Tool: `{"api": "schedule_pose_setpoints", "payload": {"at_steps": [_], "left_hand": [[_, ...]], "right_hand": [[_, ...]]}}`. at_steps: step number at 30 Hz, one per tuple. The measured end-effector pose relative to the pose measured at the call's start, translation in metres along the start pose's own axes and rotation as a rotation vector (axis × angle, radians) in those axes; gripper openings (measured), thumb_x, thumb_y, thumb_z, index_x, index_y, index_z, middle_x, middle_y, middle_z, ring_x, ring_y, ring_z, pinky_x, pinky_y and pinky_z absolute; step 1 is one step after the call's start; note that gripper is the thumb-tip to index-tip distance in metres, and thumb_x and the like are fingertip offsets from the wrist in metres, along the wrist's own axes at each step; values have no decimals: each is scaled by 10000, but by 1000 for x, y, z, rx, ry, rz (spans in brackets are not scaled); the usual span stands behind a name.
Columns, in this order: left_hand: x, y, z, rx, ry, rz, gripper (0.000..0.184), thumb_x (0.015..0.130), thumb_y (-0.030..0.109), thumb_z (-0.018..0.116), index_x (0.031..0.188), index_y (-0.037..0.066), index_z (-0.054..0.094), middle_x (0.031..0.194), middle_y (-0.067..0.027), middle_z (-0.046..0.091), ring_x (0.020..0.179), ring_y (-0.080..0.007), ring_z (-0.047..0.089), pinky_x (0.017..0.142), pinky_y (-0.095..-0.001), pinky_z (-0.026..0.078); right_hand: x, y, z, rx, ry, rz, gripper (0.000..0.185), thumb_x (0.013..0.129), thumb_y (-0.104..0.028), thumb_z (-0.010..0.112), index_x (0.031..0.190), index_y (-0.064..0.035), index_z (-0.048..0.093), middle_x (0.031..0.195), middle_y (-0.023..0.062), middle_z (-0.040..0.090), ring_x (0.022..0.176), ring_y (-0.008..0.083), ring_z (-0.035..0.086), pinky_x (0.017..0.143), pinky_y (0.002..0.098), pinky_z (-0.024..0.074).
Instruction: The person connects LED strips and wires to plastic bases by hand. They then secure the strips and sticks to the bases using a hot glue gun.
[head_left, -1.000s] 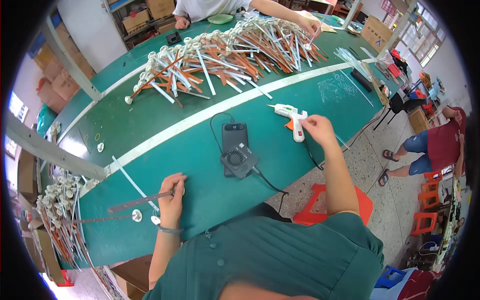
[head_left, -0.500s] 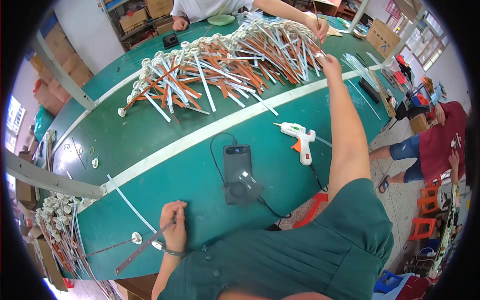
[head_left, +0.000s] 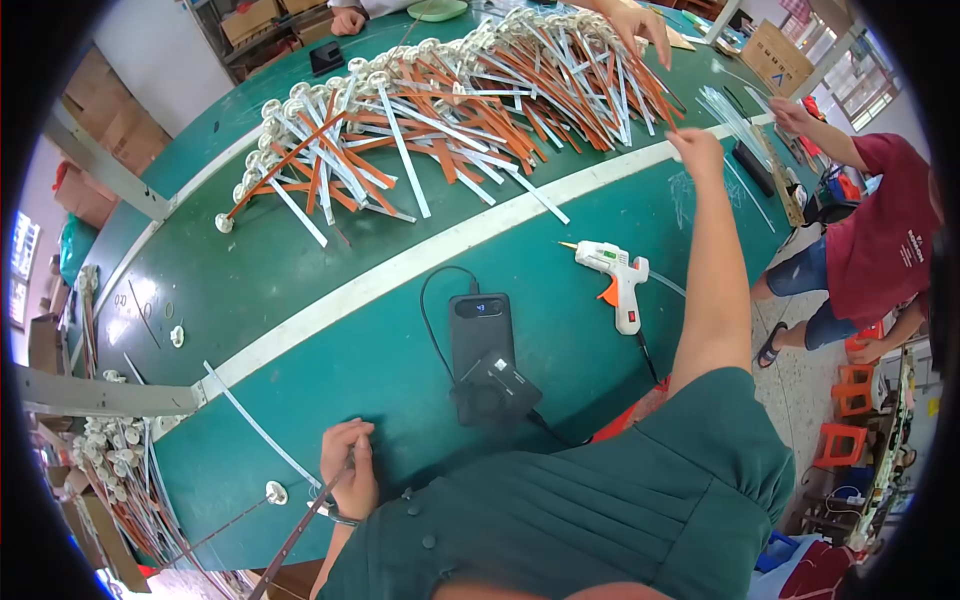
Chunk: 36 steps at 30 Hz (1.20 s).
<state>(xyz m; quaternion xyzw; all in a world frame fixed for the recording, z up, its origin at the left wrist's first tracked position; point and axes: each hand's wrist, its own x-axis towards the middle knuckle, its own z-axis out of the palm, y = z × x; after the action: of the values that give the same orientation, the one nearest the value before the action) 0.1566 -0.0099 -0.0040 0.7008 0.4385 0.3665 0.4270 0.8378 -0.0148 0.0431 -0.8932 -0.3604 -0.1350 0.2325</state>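
Note:
My left hand (head_left: 350,468) is closed around a dark brown strip (head_left: 292,540) that slants down past the table edge. A pale, narrow strip (head_left: 262,428) on the table ends beside this hand, and a white round piece on a thin brown strip (head_left: 276,492) lies to its left. My right hand (head_left: 700,155) reaches far out with its fingers pinched, at the right end of the pile of orange and white strips with white heads (head_left: 450,140). Whatever those fingers hold is too small to make out. A co-worker's hand (head_left: 640,28) hangs beyond it, fingers loosely spread.
A white glue gun (head_left: 618,280) lies near my right forearm. A black power bank (head_left: 480,340) with a cable sits mid-table, a dark device on it. Bundled strips (head_left: 110,450) stand at left. A person in a maroon shirt (head_left: 885,225) reaches over the table's right end.
My right hand has drawn back slightly from the co-worker's hand, which now hangs apart and more open. The brown strip in my left hand has tilted steeper. The maroon-shirted person has moved to the table.

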Motion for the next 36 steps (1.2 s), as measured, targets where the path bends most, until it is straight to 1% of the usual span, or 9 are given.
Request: {"api": "schedule_pose_setpoints", "payload": {"at_steps": [8,15,19,23,26,28,30,31,36], "left_hand": [[0,3,2,13,30,-30,111,878,-19,538,928,-9,637,948,-142,611,953,-264,591,796,-323,464],[5,9,1,69,63,108,116,859,5,565,927,8,659,931,-154,627,930,-281,595,816,-346,464],[2,1,-1,30,62,114,110,848,12,587,931,12,659,927,-145,633,932,-274,596,823,-342,464],[0,-6,-4,-80,37,79,161,828,22,628,988,18,646,978,-130,630,966,-250,589,856,-336,455],[-5,-2,-11,-31,0,66,254,813,36,658,1063,22,619,1035,-123,613,1000,-244,575,881,-326,441],[-11,7,-19,96,28,170,345,795,52,688,1123,23,585,1066,-120,597,1029,-254,559,909,-327,425],[-14,13,-27,252,118,276,238,835,72,655,1069,31,644,1037,-92,619,943,-166,567,826,-291,444],[-18,17,-34,237,109,225,209,839,68,650,1045,31,658,1010,-87,626,912,-163,575,802,-290,451],[-19,20,-57,131,101,85,119,858,57,631,944,22,706,875,-61,649,763,-140,591,676,-280,466]], "right_hand": [[-88,161,-3,-137,384,390,283,784,-380,689,880,-116,735,799,96,700,746,294,665,673,400,496],[-64,195,4,-176,153,396,373,756,-372,730,978,-73,710,923,133,699,859,306,664,770,398,504],[-83,163,-6,-335,483,402,553,759,-350,758,1108,50,603,979,169,678,802,279,665,728,363,512],[-148,77,-46,682,13,383,274,828,-292,730,904,-46,635,761,8,593,622,72,531,544,208,426],[-230,-50,-78,527,-443,297,260,843,-296,714,802,-54,628,687,-7,580,604,74,538,532,210,421],[-258,-52,-35,492,-364,-40,421,805,-411,725,849,-9,610,703,48,598,630,133,557,603,280,454],[-268,-90,-37,27,-244,-57,539,749,-510,738,891,-4,617,732,86,608,656,188,573,640,320,457],[-268,-89,-28,56,-195,0,620,704,-572,744,911,-1,622,749,102,606,663,229,576,632,348,455],[-256,-74,-32,728,-393,319,491,750,-250,797,1102,44,620,889,27,650,659,53,548,517,194,365]]}}
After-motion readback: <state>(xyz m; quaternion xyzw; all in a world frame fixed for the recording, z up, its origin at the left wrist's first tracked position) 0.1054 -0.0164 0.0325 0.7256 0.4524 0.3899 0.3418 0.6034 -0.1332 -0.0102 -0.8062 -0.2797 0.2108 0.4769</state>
